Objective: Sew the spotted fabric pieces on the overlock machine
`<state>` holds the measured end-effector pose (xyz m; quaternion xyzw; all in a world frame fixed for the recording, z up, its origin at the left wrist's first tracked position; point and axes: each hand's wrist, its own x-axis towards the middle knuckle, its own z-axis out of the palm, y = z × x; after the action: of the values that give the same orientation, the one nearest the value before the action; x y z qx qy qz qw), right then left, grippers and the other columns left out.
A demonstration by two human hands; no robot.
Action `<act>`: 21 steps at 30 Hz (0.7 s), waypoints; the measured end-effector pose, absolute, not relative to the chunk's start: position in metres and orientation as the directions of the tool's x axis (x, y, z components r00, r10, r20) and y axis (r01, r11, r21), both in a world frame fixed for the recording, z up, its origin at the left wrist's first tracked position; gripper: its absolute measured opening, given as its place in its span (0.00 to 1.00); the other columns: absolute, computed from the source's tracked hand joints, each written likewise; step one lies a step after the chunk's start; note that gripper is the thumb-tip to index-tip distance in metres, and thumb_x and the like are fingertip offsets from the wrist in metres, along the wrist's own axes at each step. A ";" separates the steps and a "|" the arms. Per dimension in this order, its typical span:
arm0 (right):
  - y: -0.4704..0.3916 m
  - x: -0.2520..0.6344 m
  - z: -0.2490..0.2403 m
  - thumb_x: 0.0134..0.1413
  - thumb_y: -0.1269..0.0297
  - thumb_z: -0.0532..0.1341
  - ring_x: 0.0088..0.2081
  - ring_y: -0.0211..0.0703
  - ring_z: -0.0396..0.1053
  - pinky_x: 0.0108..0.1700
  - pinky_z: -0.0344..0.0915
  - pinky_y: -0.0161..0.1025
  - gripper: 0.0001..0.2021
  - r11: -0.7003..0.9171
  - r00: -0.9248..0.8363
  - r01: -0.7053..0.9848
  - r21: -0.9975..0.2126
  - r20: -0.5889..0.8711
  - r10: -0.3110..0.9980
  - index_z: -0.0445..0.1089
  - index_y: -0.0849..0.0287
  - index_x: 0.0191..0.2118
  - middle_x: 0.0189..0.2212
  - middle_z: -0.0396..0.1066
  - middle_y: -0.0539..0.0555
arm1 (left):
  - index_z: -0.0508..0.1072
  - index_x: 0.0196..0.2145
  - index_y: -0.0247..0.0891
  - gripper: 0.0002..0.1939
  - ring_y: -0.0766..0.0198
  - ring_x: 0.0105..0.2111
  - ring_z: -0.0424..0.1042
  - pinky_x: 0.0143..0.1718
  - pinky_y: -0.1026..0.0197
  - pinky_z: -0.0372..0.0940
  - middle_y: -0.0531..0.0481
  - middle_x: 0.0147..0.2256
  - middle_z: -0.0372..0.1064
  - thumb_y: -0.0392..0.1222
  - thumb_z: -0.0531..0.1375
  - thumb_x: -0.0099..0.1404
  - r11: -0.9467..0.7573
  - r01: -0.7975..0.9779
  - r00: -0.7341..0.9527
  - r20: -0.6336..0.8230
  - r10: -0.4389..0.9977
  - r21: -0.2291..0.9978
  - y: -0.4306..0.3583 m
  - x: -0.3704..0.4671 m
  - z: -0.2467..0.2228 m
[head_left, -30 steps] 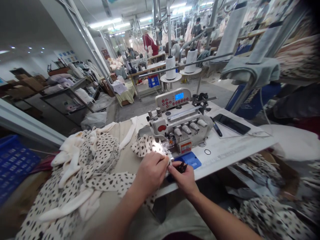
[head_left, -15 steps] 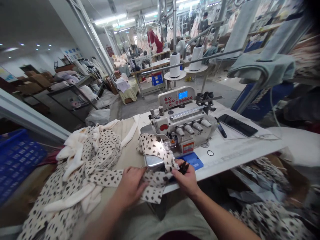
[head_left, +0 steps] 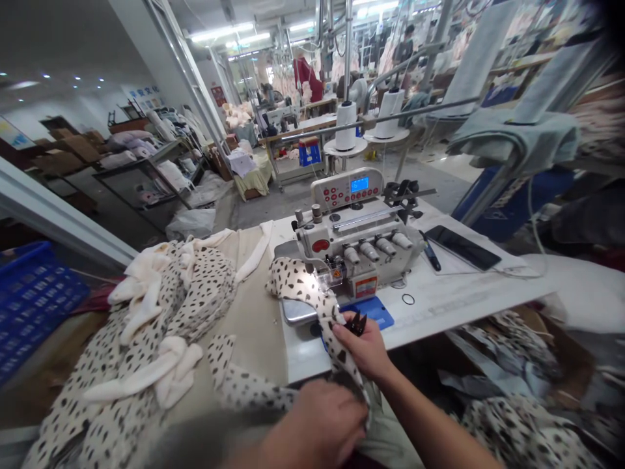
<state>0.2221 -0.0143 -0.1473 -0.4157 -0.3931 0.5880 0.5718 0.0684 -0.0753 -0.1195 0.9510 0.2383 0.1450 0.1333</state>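
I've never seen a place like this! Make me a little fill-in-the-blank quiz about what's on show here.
1. The right hand grips cloth patterned with dark ____.
2. The display on the sewing machine glows ____.
3. The table under the sewing machine has a top coloured ____.
4. Compared with the right hand, the left hand is ____ from the sewing machine.

Missing words: spots; blue; white; farther.

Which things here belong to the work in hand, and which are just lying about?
Apparently in use:
spotted strip
sewing machine
right hand, gripping the strip
dark pointed tool in that hand
left hand, blurred, near the strip

Apparently lying about:
phone
slim tool beside it
blue basket
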 end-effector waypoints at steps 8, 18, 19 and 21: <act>-0.013 0.220 -0.155 0.52 0.54 0.70 0.30 0.41 0.71 0.36 0.69 0.37 0.13 0.117 0.047 -0.266 -0.957 0.109 0.993 0.76 0.58 0.35 0.29 0.75 0.51 | 0.73 0.47 0.37 0.12 0.54 0.48 0.69 0.50 0.49 0.65 0.42 0.45 0.72 0.34 0.57 0.67 -0.774 0.593 0.603 0.513 0.611 0.224 0.003 0.054 -0.038; -0.013 0.217 -0.148 0.50 0.56 0.71 0.30 0.44 0.73 0.36 0.71 0.40 0.12 0.130 0.060 -0.248 -0.960 0.118 0.991 0.78 0.59 0.36 0.30 0.79 0.54 | 0.73 0.49 0.38 0.13 0.52 0.53 0.67 0.55 0.45 0.62 0.43 0.49 0.72 0.36 0.58 0.68 -0.704 0.685 0.549 0.502 0.668 0.188 0.013 0.055 -0.048; -0.013 0.217 -0.148 0.50 0.56 0.71 0.30 0.44 0.73 0.36 0.71 0.40 0.12 0.132 0.057 -0.248 -0.960 0.122 0.991 0.78 0.59 0.36 0.30 0.79 0.55 | 0.74 0.49 0.38 0.12 0.52 0.53 0.67 0.55 0.46 0.61 0.43 0.49 0.72 0.36 0.58 0.68 -0.692 0.698 0.538 0.504 0.676 0.183 0.013 0.056 -0.047; -0.012 0.216 -0.149 0.50 0.56 0.71 0.31 0.45 0.74 0.36 0.72 0.40 0.11 0.137 0.063 -0.245 -0.960 0.125 0.990 0.78 0.59 0.35 0.30 0.79 0.55 | 0.74 0.48 0.39 0.12 0.52 0.53 0.67 0.54 0.46 0.61 0.43 0.49 0.72 0.37 0.58 0.68 -0.670 0.721 0.517 0.505 0.691 0.178 0.015 0.057 -0.046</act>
<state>0.2163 -0.0125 -0.1494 -0.4106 -0.4536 0.5127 0.6023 0.0567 0.0147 -0.0462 0.8705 0.4054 0.2777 -0.0270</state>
